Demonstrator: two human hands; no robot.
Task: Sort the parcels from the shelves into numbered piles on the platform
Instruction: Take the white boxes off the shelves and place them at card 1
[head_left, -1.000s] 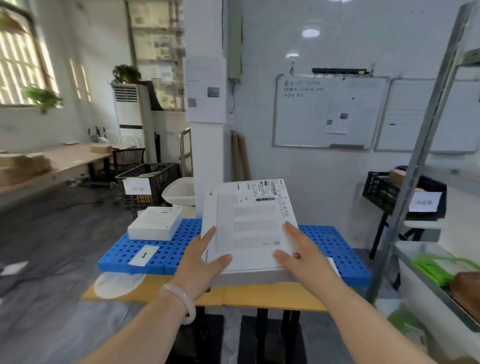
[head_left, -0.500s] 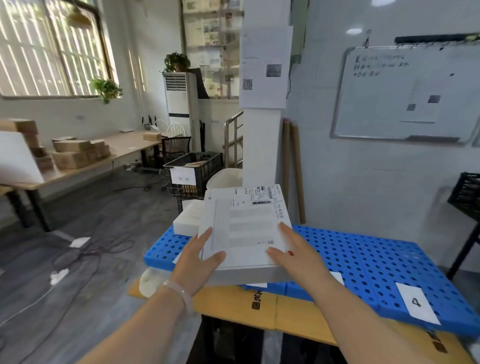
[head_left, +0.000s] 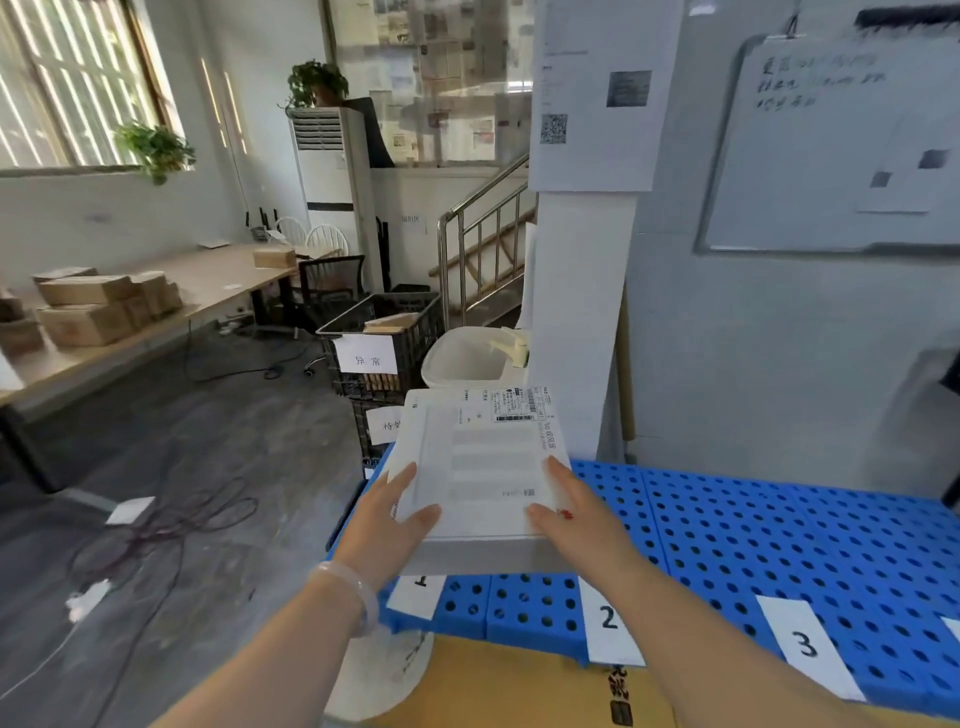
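Flat white parcel (head_left: 480, 467) held over the left end of the blue platform (head_left: 779, 545), above the number 1 tag (head_left: 418, 590), left hand (head_left: 387, 525) and right hand (head_left: 582, 525) each with a grip on one side

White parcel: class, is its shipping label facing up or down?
Facing up: the shipping label shows on top of the white parcel, at its far corner.

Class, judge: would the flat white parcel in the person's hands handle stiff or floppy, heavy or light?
Probably stiff: the white parcel looks flat though held only at its near end. Likely light: the left hand and right hand pinch its edges.
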